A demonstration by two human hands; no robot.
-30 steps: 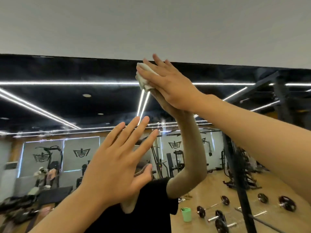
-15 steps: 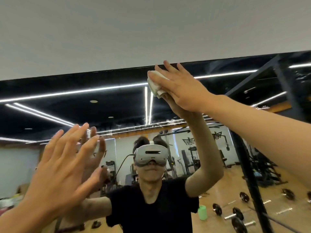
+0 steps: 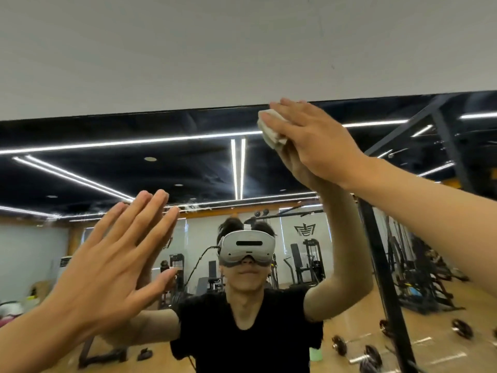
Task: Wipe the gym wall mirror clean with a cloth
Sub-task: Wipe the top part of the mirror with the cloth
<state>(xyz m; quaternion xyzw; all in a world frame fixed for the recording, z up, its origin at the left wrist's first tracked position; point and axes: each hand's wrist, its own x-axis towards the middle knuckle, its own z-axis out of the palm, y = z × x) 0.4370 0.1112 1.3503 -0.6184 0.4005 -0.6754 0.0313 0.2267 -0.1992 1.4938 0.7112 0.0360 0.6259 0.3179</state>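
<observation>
1. Head view: the right hand [image 3: 312, 138] is pressing flat, fingers together, against a folded white cloth [image 3: 271, 129], pinning it to the mirror [image 3: 188, 168] just under the mirror's top edge, right of centre.
2. The left hand [image 3: 115, 267] is spreading open, fingers extended and slightly apart, palm facing the glass at lower left; whether it is touching the surface cannot be told.
3. The wall [image 3: 215, 49] above the mirror is showing plain and pale.
4. The mirror is reflecting the person in a black shirt wearing a white headset [image 3: 246, 249], with ceiling light strips [image 3: 238, 168] above, a black rack post [image 3: 384, 278] at right and dumbbells [image 3: 357, 351] lying on the wooden floor.
</observation>
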